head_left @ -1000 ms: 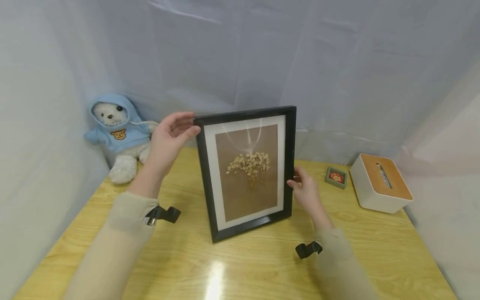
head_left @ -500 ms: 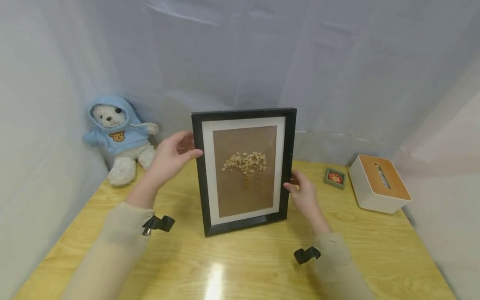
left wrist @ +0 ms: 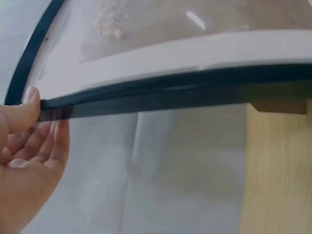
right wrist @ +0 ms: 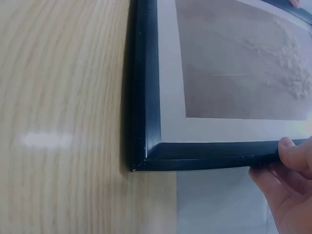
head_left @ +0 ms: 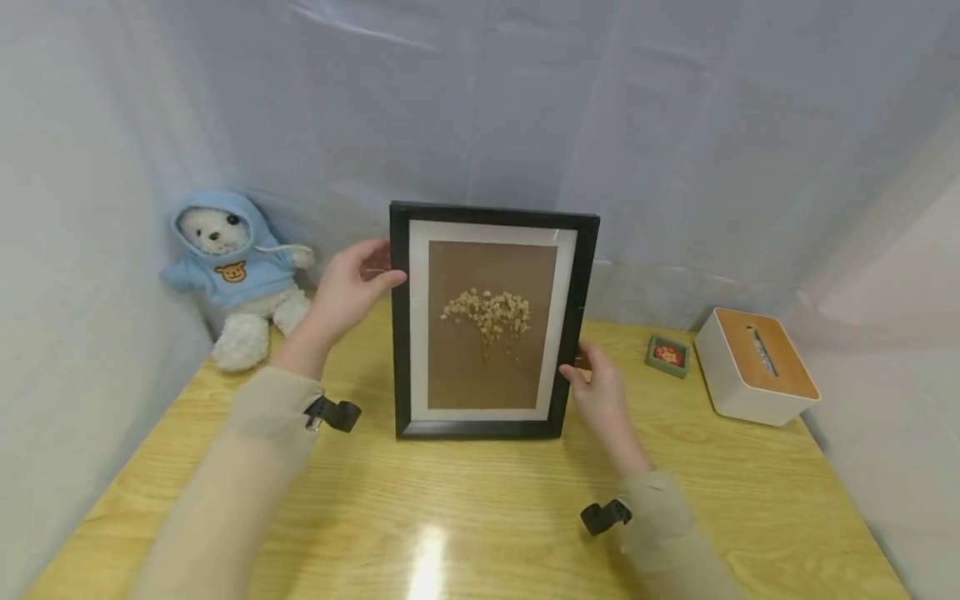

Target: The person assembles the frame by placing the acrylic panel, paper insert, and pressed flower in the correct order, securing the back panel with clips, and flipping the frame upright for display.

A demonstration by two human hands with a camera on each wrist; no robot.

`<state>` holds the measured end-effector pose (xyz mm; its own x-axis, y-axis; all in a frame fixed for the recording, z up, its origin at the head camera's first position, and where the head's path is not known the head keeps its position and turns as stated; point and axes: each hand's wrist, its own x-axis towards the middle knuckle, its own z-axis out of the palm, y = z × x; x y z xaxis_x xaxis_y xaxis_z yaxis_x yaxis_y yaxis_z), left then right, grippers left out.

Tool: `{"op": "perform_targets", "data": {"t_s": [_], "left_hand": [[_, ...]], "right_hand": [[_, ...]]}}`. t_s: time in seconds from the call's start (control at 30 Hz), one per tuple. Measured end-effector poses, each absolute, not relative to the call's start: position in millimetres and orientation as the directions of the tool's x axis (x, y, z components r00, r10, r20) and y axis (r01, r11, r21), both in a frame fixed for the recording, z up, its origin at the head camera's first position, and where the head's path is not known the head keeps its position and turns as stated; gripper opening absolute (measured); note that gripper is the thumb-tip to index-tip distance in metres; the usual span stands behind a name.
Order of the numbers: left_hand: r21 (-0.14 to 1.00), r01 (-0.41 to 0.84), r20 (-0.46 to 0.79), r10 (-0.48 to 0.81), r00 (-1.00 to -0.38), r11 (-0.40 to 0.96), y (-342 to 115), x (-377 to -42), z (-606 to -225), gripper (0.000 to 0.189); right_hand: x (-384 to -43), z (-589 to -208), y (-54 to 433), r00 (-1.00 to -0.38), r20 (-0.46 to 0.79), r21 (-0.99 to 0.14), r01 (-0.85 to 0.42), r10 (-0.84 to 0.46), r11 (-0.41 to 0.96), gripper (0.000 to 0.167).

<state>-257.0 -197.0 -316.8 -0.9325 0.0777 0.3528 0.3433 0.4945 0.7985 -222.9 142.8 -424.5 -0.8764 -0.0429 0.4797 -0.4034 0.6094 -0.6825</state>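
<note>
A black picture frame (head_left: 487,427) with a white mat and dried yellow flowers on brown stands nearly upright at the middle of the wooden table. My left hand (head_left: 351,287) grips its left side in the upper part, thumb on the front and fingers behind. Lower on the right side, my right hand (head_left: 602,392) pinches the edge between thumb and fingers. The left wrist view shows the left hand (left wrist: 29,146) near a corner of the frame (left wrist: 146,95). In the right wrist view, the lower corner of the frame (right wrist: 151,156) appears close to the table surface.
A plush toy (head_left: 240,275) in a light blue hoodie sits at the back left. To the right are a small green square box (head_left: 667,356) and a white tissue box (head_left: 738,396) with a wooden lid. A pale curtain (head_left: 525,100) hangs behind the table (head_left: 480,508).
The frame has turned to face me more squarely, and its lower edge has moved back and levelled. My left hand slid down its side, then rose slightly; my right hand shifted slightly left and down.
</note>
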Motion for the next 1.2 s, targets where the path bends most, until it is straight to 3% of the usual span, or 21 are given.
{"op": "perform_targets", "data": {"t_s": [0.37, 0.6, 0.77, 1.2], "left_hand": [[0.818, 0.365, 0.375, 0.070, -0.924, 0.443, -201, -263, -325, 0.049], [0.846, 0.317, 0.284, 0.141, -0.949, 0.429, -208, -260, -340, 0.059], [0.842, 0.322, 0.250, 0.217, -0.944, 0.433, -208, -261, -351, 0.051], [0.869, 0.322, 0.263, 0.200, -0.944, 0.376, -211, -251, -358, 0.048]], "right_hand": [[-216, -427, 137, -0.868, 0.496, -0.667, -0.401, -0.028, 0.628, 0.038], [-213, -427, 139, -0.894, 0.447, -0.708, -0.359, -0.007, 0.608, 0.041], [-214, -426, 141, -0.902, 0.432, -0.708, -0.348, -0.012, 0.615, 0.041], [-222, -427, 154, -0.904, 0.413, -0.749, -0.404, -0.107, 0.525, 0.039]]}}
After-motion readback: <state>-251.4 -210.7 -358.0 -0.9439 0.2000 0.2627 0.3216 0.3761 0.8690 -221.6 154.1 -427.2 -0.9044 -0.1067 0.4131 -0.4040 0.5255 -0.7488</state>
